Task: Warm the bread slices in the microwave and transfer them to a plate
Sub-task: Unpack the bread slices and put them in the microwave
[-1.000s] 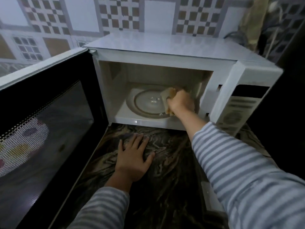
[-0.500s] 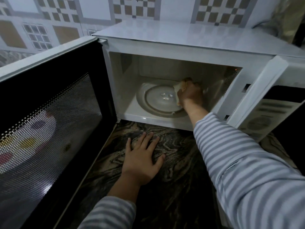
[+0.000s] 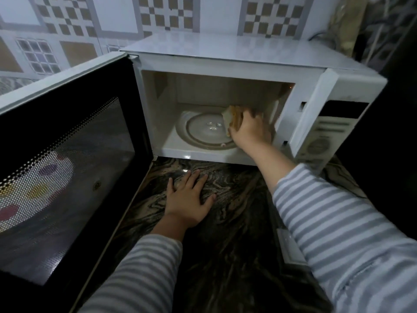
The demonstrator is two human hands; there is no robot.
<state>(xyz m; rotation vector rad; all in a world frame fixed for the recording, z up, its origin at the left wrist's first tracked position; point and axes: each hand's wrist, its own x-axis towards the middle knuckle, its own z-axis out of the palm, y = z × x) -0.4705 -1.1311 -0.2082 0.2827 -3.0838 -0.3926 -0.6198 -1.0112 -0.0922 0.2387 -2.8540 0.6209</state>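
A white microwave (image 3: 225, 53) stands on the dark marbled counter with its door (image 3: 67, 168) swung wide to the left. Inside lies a glass turntable (image 3: 203, 129). My right hand (image 3: 250, 132) reaches into the cavity at the turntable's right side and is closed around pale bread slices (image 3: 231, 117), held tilted on edge just over the glass. Most of the bread is hidden behind my fingers. My left hand (image 3: 187, 199) lies flat, fingers spread, on the counter in front of the microwave, holding nothing.
The dark marbled counter (image 3: 225, 256) runs toward me between the open door and my right sleeve. The control panel (image 3: 325, 141) is on the microwave's right. A patterned plate (image 3: 33, 195) shows through the door's mesh window. Tiled wall behind; a dark area lies at the right.
The view shifted from frame to frame. My right hand with the bread stays inside the cavity at the turntable's right side. My left hand has stayed flat on the counter.
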